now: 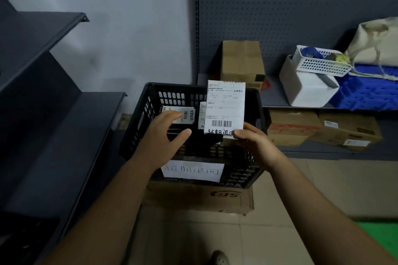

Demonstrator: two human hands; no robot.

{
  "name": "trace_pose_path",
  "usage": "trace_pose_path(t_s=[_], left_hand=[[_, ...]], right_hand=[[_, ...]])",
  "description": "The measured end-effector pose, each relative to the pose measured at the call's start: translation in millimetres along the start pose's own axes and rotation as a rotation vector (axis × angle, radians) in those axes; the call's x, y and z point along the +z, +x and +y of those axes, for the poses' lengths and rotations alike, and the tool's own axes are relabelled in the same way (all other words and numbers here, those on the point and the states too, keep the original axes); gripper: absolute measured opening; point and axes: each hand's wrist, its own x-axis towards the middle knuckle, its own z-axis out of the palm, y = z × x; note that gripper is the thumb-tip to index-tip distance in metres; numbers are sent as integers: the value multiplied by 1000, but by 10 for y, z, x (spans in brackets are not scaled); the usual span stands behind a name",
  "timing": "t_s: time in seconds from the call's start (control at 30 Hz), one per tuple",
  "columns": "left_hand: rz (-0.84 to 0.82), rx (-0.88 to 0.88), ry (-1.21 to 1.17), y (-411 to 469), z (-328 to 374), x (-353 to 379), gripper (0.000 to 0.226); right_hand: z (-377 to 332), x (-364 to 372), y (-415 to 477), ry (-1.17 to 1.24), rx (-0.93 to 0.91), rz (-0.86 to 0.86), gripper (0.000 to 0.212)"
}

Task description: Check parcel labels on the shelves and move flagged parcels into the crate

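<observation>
The task is sitting somewhere in its middle, judging by the contents: the black crate (241,175), in the centre of the frame on top of a cardboard box (198,198), is already holding at least one labelled parcel (187,114) against its left side, with the edge of a second white parcel (202,116) showing just behind the one in hand. Brown boxes (293,125) are still waiting on the shelves at the right of the frame, so more checking is probably lying ahead. The held parcel (225,107) is hovering upright above the crate's middle, label facing the camera, bold handwritten characters running along its bottom edge, so it is likely flagged and about to go in. The right hand (256,144) is pinching this parcel by its lower right corner, thumb and fingers curled around it. The left hand (163,137) is reaching over the crate's left half with fingers straight and spread, holding nothing; its fingertips are overlapping the parcel inside, though whether they are touching it is unclear.
</observation>
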Motion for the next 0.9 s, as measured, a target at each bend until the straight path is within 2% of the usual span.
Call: trace_pose_path(t_s=[0.13, 0.23, 0.33, 0.43, 0.6, 0.9], left_hand=[[-55, -84, 10, 335, -228, 218, 49], [-112, -111, -19, 615, -449, 405, 50], [-177, -117, -52, 859, -619, 589, 50], [-207, -110, -98, 1104, -739, 755, 47], [-296, -82, -142, 1369, -886, 1061, 51], [-302, -127, -122, 1481, -925, 1501, 45]], right_hand=[[222, -129, 428, 37, 70, 40, 58], [394, -244, 710, 126, 144, 191, 79], [524, -294, 879, 195, 166, 380, 62], [605, -334, 1040, 243, 190, 534, 55], [804, -382, 1233, 302, 253, 648, 42], [1153, -599, 1649, 227, 419, 714, 55]])
